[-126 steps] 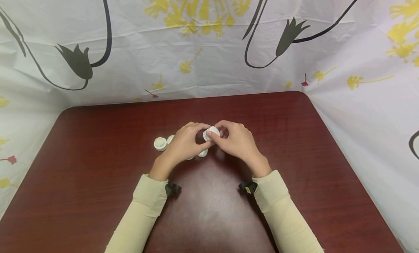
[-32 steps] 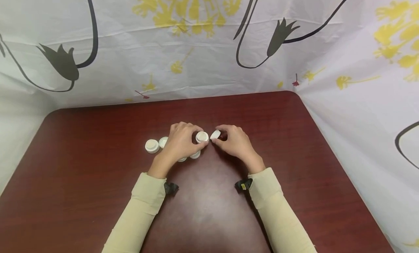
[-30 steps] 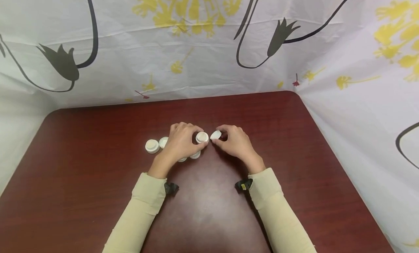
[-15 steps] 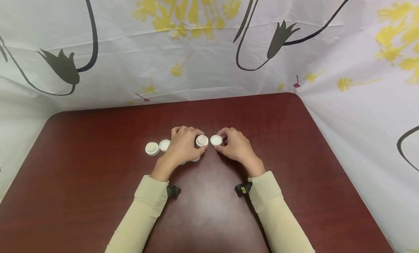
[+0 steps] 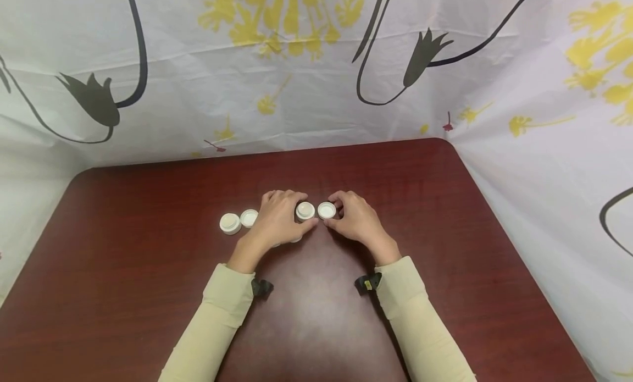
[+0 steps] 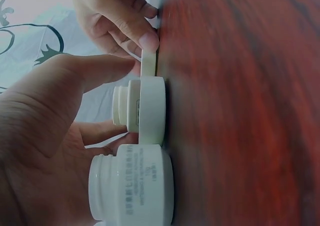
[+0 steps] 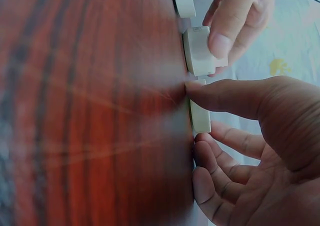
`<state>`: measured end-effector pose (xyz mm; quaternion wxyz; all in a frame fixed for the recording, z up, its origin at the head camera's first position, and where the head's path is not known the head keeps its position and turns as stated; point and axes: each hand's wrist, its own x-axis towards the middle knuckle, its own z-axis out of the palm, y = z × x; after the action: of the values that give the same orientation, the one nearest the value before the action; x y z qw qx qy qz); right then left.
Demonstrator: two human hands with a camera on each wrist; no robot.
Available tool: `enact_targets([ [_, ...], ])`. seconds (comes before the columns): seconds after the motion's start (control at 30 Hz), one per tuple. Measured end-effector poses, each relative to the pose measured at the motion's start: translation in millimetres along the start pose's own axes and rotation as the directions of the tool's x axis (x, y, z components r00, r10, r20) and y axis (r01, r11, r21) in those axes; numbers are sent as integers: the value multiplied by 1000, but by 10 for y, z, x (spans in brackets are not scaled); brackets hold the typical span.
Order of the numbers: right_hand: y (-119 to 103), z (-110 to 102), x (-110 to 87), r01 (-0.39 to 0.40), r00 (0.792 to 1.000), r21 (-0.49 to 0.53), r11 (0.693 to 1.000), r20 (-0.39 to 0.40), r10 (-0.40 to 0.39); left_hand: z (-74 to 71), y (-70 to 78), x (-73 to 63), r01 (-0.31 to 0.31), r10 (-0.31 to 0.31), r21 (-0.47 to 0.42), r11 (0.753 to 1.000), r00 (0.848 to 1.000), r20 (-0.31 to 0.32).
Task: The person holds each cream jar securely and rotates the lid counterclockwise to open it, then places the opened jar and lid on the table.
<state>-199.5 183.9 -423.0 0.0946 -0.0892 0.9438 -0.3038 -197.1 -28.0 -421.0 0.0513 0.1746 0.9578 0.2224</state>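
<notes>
In the head view my left hand (image 5: pixel 279 217) has its thumb and index finger curled around a small white screw-top jar (image 5: pixel 305 210) standing on the table. Its threaded neck (image 6: pixel 120 106) shows in the left wrist view. Just right of it, my right hand (image 5: pixel 357 215) pinches a round white lid (image 5: pixel 326 210), which lies inside up. The right wrist view shows the thumb and fingertips at opposite edges of this lid (image 7: pixel 201 113). Another open jar (image 5: pixel 229 223) and a lid (image 5: pixel 249 217) sit left of my left hand, which partly hides more white pieces (image 5: pixel 295 240).
The dark red wooden table (image 5: pixel 395 184) has rounded far corners. A white curtain (image 5: pixel 306 112) with yellow and grey flower prints hangs behind it and along both sides. A nearer printed jar (image 6: pixel 145 186) and a lid (image 6: pixel 152 111) stand close together in the left wrist view.
The lid was on the jar, held between both hands, at first. Later the right hand held it apart, tilted; now it lies flat on the table beside the jar.
</notes>
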Motion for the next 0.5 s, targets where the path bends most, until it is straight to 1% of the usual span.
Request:
enact_targets([
  [0.23, 44, -19, 1, 3, 1000, -3, 1000, 7, -3, -16, 4, 4, -27, 27, -27, 999, 1000, -7],
  [0.5, 109, -48, -47, -32, 999, -11, 999, -10, 32, -10, 16, 22, -55, 55, -53, 997, 999, -1],
])
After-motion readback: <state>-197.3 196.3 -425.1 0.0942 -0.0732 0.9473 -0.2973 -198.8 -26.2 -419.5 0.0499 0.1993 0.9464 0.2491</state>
